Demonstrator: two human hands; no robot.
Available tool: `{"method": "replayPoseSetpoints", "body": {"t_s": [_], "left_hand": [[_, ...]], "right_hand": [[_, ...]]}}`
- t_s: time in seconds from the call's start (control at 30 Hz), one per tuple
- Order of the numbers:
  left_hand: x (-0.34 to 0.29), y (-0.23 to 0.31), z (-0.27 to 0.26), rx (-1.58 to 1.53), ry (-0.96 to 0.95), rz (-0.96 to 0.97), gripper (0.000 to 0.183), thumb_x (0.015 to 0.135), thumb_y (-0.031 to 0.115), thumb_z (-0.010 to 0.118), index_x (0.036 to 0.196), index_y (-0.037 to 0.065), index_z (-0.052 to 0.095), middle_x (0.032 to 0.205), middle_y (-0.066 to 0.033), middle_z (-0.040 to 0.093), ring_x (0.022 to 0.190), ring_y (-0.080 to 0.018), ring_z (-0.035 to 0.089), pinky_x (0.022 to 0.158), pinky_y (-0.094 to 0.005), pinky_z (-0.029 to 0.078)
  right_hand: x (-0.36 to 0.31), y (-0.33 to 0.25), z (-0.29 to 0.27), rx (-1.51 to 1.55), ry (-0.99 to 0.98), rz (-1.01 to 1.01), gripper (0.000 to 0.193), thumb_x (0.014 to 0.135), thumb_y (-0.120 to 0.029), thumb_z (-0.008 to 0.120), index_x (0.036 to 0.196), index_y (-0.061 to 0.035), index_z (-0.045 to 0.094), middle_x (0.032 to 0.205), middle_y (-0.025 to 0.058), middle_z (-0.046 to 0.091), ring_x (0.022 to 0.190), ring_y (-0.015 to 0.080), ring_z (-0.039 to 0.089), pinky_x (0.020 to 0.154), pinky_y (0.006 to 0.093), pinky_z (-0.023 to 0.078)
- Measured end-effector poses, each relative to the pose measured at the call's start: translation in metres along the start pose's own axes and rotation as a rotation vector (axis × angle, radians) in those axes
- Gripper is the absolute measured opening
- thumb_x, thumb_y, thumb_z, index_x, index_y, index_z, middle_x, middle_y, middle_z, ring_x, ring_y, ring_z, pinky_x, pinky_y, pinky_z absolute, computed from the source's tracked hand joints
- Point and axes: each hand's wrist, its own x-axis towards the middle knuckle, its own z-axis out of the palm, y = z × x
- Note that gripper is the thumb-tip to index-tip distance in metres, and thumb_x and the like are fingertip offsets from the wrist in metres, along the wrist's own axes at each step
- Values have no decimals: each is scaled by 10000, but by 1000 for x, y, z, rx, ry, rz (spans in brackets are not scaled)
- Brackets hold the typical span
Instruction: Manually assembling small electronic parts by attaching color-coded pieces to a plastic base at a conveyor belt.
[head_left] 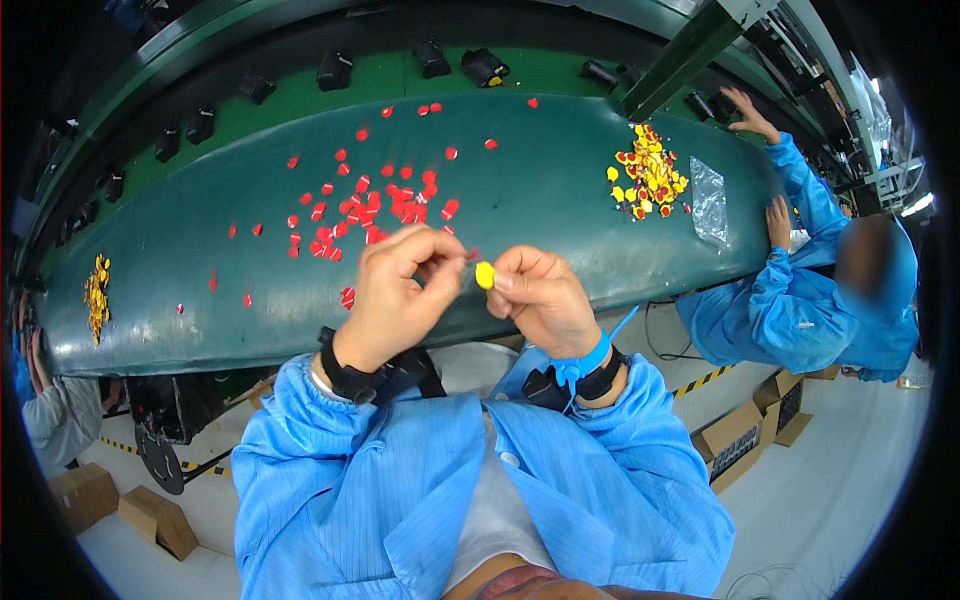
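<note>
Above the near edge of the green table (560, 190), my two hands are close together. My right hand (548, 298) pinches a small yellow disc-like piece (485, 275) between thumb and fingertips. Just left of it, my left hand (405, 290) is closed, its thumb and index finger brought together at a small red piece (472, 255). That red piece is blurred, and its exact shape cannot be made out. Beyond my left hand, many loose red round pieces (405, 205) lie scattered, several with a pale stripe.
A pile of yellow and red pieces (652, 172) lies at the right, beside a clear plastic bag (709, 203). Another yellow pile (97, 300) is at the far left. Black devices (484, 68) line the back. A co-worker in blue (790, 300) sits at right; cardboard boxes (735, 440) stand below.
</note>
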Motion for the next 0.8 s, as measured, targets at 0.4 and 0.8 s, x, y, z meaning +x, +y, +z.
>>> {"method": "replayPoseSetpoints", "body": {"t_s": [0.4,0.8], "left_hand": [[17,-44,-24,1336,-765,576,155,674,149,566,735,17,623,759,-44,517,776,-188,528,582,-280,439],[70,-50,-116,840,-201,194,219,638,-37,598,837,51,625,879,-98,600,830,-294,595,681,-383,497]], "right_hand": [[-15,-33,-50,91,176,-91,80,872,-65,566,847,2,600,668,72,569,599,149,485,580,283,381],[1,-62,-84,63,206,-149,96,878,-102,566,841,-14,564,696,79,546,623,146,473,569,283,350]]}}
